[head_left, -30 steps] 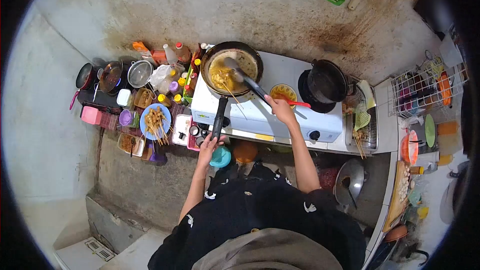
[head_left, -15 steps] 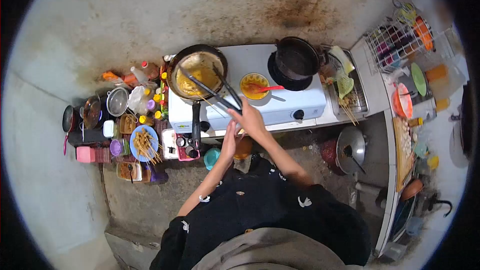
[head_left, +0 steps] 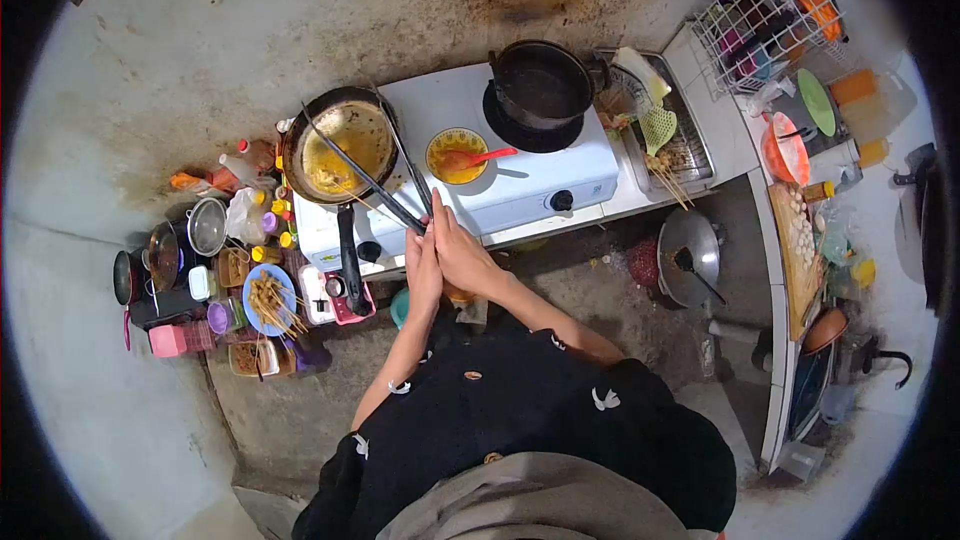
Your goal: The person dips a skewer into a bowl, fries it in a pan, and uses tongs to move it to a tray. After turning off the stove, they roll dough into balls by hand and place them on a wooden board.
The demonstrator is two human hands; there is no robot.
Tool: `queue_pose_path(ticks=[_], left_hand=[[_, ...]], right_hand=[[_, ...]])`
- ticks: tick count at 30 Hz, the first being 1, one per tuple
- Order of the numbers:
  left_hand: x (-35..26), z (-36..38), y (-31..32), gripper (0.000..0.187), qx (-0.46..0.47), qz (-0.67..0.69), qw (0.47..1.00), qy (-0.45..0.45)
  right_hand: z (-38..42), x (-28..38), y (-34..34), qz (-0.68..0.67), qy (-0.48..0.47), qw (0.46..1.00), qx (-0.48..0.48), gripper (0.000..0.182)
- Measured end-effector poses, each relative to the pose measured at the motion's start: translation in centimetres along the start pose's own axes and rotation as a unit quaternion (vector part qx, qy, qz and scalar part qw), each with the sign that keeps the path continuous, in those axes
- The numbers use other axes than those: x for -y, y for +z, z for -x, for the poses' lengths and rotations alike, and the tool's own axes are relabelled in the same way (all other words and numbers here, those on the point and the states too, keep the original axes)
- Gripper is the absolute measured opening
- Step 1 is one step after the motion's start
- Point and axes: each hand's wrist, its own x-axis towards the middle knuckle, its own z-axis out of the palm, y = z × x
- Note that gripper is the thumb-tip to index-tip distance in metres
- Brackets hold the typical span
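Observation:
My right hand (head_left: 462, 258) and my left hand (head_left: 424, 275) meet in front of the stove, both closed round the handle end of dark tongs (head_left: 365, 178). The tongs' two arms are spread and reach over a frying pan (head_left: 348, 147) at the left of the white stove (head_left: 480, 202). Yellowish food (head_left: 325, 172) lies in the pan, with a thin skewer (head_left: 362, 202) running from it over the rim. Right of the tongs stands a patterned bowl (head_left: 443, 170) of yellow liquid, with a red spoon (head_left: 485, 157) in it.
A dark pot (head_left: 543, 85) sits on the right burner. Beyond it is a metal sink (head_left: 700, 165) with skewers. At the left, a blue plate (head_left: 252, 312) of skewered food stands among jars and boxes. The pan's handle (head_left: 352, 265) sticks out past the stove's front edge.
The view has turned and shifted, so the stove appears tilted. My hands are now closer together on the tongs, and the tongs' arms look wider apart.

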Motion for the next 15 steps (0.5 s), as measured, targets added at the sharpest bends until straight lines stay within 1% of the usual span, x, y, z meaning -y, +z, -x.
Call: queue_pose_path(ticks=[1, 2, 3, 4, 5, 6, 8, 10, 12, 14, 15], left_hand=[[-0.1, -0.1, 0.0, 0.025, -0.004, -0.026, 0.999, 0.03], [-0.3, -0.1, -0.1, 0.025, -0.008, -0.027, 0.999, 0.029], [-0.7, -0.1, -0.2, 0.028, -0.006, -0.03, 0.999, 0.032], [-0.8, -0.1, -0.5, 0.031, -0.003, -0.033, 0.999, 0.034], [-0.9, -0.3, -0.9, 0.032, -0.013, -0.017, 0.999, -0.025], [-1.4, -0.3, -0.6, 0.032, -0.033, 0.037, 0.998, -0.033], [-1.3, -1.1, -1.5, 0.03, 0.013, 0.054, 0.998, -0.023], [-1.3, -1.3, -2.1, 0.033, 0.017, 0.038, 0.999, -0.006], [-1.6, -1.5, -2.3, 0.033, 0.017, 0.025, 1.0, 0.007], [-2.0, -1.4, -2.3, 0.033, 0.013, 0.019, 0.999, 0.029], [-2.5, -1.2, -2.2, 0.032, 0.009, 0.015, 0.999, 0.03]], right_hand=[[0.0, -0.5, 0.1, -0.012, -0.053, 0.998, -0.023, 0.063], [-0.1, -0.9, 0.1, -0.025, -0.105, 0.993, -0.047, 0.064], [0.0, -0.8, -0.5, -0.026, -0.106, 0.993, -0.043, 0.064], [0.2, -0.5, -1.6, 0.014, -0.112, 0.994, -0.008, 0.059], [0.5, -0.4, -2.7, 0.054, -0.119, 0.991, 0.025, 0.055], [0.7, -0.6, -3.7, 0.054, -0.119, 0.991, 0.026, 0.055], [1.3, -1.4, -5.8, -0.037, -0.001, 0.999, -0.033, 0.033], [1.9, -7.0, -6.4, 0.018, 0.03, 0.984, -0.175, 0.021], [3.5, -11.4, -8.4, 0.1, 0.116, 0.962, -0.225, 0.025], [5.2, -17.8, -8.6, 0.111, 0.179, 0.945, -0.249, 0.03], [5.8, -21.2, -8.1, 0.112, 0.178, 0.946, -0.247, 0.03]])
